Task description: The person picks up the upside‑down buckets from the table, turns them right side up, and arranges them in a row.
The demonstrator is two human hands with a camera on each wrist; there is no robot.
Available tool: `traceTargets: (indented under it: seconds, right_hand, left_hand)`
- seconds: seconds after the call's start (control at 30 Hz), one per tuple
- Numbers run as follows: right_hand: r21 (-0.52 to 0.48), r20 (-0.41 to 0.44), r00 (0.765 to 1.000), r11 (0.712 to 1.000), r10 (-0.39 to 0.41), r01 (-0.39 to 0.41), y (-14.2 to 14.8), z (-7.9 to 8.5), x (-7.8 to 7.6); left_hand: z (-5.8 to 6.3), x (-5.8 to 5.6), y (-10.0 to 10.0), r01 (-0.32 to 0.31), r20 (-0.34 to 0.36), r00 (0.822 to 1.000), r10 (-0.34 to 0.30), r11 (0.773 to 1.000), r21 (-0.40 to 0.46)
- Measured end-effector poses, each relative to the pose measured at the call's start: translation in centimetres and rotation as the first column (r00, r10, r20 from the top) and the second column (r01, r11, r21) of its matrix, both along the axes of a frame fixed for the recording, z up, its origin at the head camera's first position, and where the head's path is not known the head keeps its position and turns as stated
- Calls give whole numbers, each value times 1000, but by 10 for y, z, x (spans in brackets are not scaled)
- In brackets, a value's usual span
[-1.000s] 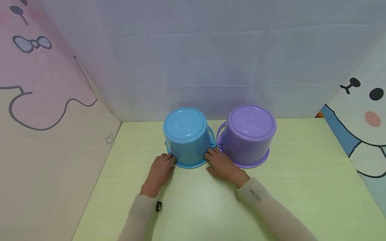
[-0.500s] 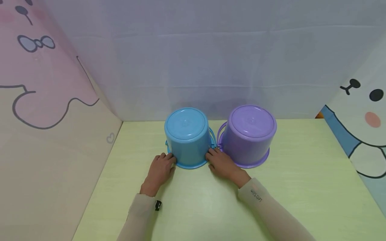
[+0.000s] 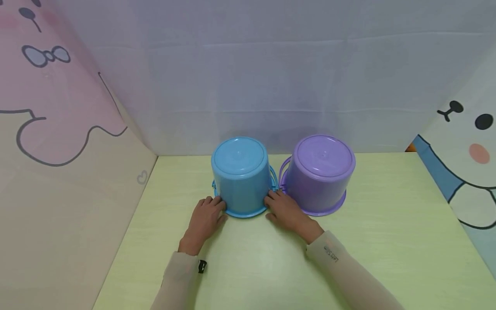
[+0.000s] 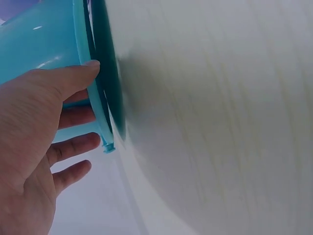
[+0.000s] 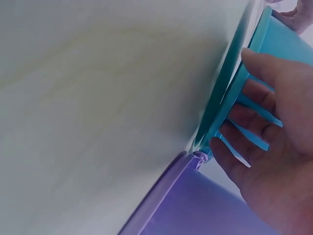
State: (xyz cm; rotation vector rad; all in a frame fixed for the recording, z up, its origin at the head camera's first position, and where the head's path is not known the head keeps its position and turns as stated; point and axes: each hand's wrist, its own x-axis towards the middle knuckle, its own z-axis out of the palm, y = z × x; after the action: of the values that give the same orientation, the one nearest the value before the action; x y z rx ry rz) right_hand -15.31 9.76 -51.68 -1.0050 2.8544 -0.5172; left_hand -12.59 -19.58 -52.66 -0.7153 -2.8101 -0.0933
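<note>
A blue bucket (image 3: 241, 191) stands upside down at the back of the table, its base facing up. My left hand (image 3: 204, 221) holds its rim at the front left. In the left wrist view, that thumb lies against the rim of the bucket (image 4: 44, 39) and several fingers reach along its side. At the front right, my right hand (image 3: 286, 212) holds the same rim, its thumb on the edge in the right wrist view. Close to that hand stands an upside-down purple bucket (image 3: 319, 191), which it does not grip.
Both buckets have looped handles, and the purple handle (image 3: 284, 170) lies beside the blue one. The pale green table (image 3: 403, 228) meets a whitish cloth backdrop (image 3: 294, 77) behind them. Cartoon-printed panels flank the table at left and right.
The blue bucket has shifted very slightly, its base a little up and its front rim a little down in the head view. Both hands keep their places on it; the purple bucket stays put.
</note>
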Motion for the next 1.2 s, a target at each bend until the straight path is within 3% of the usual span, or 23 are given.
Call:
traceTargets:
  seconds: [0.27, 0.53, 0.7, 1.0, 1.2]
  right_hand:
    - [-18, -8, 999, 999, -36, 36, 1, 6, 4]
    - [-83, -118, 991, 995, -62, 53, 4, 0, 6]
    - [-152, -177, 983, 988, -51, 24, 8, -2, 6]
    - [-260, -202, 979, 965, -11, -43, 14, -3, 7]
    - [-316, -222, 975, 946, 3, -75, 20, 0, 6]
  left_hand:
    - [-2, 1, -1, 21, -61, 998, -18, 998, 55]
    - [2, 3, 0, 47, -70, 997, -40, 993, 106]
    - [2, 4, 1, 65, -47, 997, -57, 981, 183]
    - [3, 8, -3, 75, -6, 997, -77, 951, 301]
    - [4, 8, -5, 122, -42, 993, -114, 932, 342]
